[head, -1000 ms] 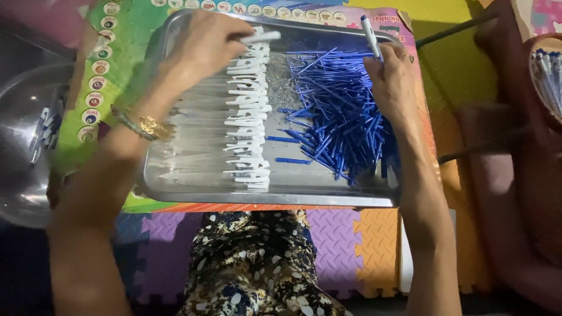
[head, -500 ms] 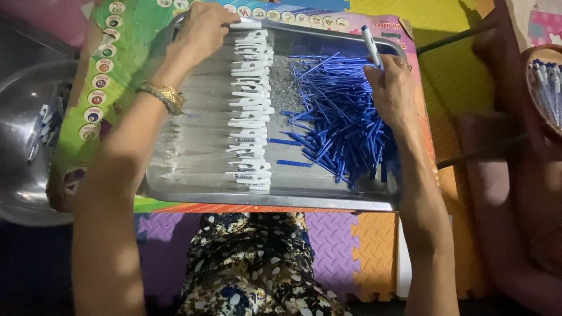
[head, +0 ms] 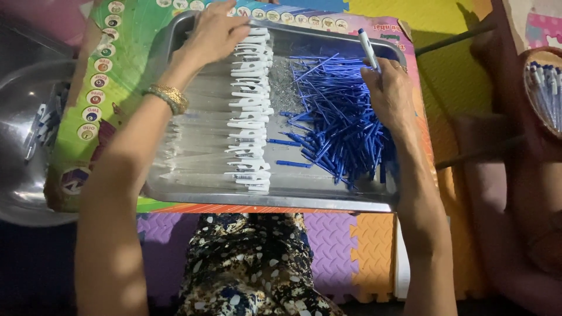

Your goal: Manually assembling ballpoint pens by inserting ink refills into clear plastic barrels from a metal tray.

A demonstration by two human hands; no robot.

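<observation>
Foam floor mats, a metal tray (head: 175, 193): my right hand (head: 389, 96) pinches a light, stiff pen (head: 367, 48) mid-barrel; my left hand (head: 213, 32) rests flat on the clear barrels (head: 199, 126) at the tray's far-left corner.

Your left hand (head: 213, 32) covers the far end of the clear pen barrels (head: 199, 131). The frame's right edge cuts off the basket (head: 541, 93).

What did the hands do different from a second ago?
The left hand slid a little farther up the row of clear pens, to the tray's far end. The right hand stayed at the blue refills, still holding one pen upright. Tray, pens and refills lie as before.
</observation>
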